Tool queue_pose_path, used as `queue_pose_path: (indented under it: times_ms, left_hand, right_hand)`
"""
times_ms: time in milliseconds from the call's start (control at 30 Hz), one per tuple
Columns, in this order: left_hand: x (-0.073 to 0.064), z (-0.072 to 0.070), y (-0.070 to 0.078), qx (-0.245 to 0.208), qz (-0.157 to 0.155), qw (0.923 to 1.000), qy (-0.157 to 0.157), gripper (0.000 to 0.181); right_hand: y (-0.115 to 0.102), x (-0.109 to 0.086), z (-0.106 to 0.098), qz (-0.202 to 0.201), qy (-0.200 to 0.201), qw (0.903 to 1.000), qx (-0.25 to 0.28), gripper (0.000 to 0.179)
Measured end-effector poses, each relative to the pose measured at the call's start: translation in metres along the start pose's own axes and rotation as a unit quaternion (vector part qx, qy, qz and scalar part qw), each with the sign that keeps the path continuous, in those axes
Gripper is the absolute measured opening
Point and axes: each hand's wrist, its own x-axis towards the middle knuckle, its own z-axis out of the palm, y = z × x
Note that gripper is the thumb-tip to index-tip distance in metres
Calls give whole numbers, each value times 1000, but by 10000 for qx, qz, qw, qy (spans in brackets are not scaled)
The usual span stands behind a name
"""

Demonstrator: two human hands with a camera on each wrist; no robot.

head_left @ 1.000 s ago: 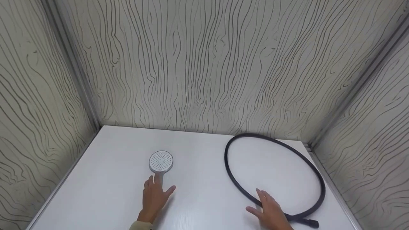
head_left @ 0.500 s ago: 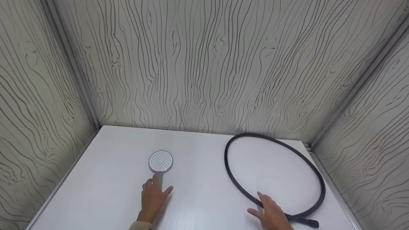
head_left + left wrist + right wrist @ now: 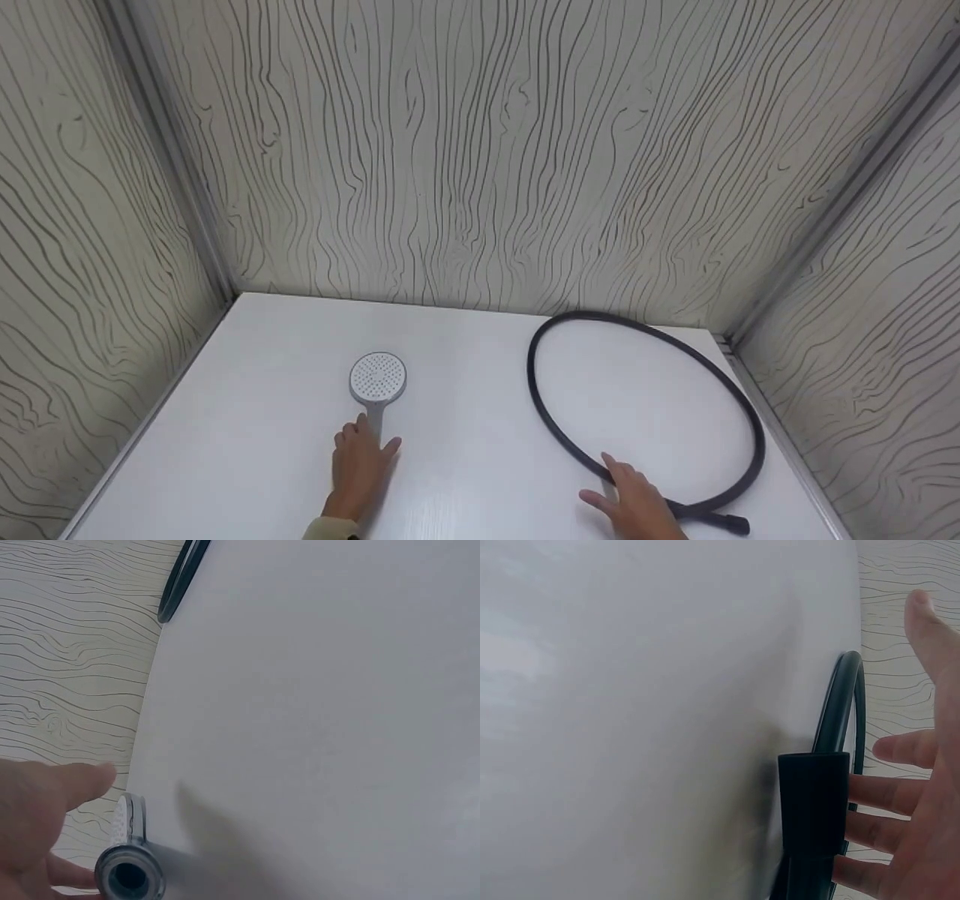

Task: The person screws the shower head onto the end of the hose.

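A handheld shower head (image 3: 378, 377) lies on the white table with its round, dotted spray face up. Over its handle is my left hand (image 3: 356, 465), thumb spread to the side and fingers reaching along the handle. In the left wrist view the handle's hollow end (image 3: 129, 877) faces the camera, close by the fingers. A black hose (image 3: 534, 375) lies in a large loop on the right. My right hand (image 3: 637, 502) hovers over the near part of the loop, thumb apart and fingers extended. The hose's thick end fitting (image 3: 814, 802) shows beside those fingers in the right wrist view.
The white table (image 3: 457, 390) is bordered by wood-grain patterned panels (image 3: 450, 165) at the back and both sides. Grey metal strips (image 3: 172, 165) run along the corners. The hose's far curve comes right up to the back panel.
My left hand has drawn slightly back along the handle and its thumb has moved in toward it. The right hand has barely shifted. The shower head and hose lie where they were.
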Motion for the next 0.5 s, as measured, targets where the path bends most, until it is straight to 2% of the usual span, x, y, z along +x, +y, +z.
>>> queue_pose_path:
  times_ms: [500]
  left_hand:
    - [3,3,-1,-145,-213,9992,-307,63]
  right_hand:
    - [-1,4,0,255,-175,9995,36,90]
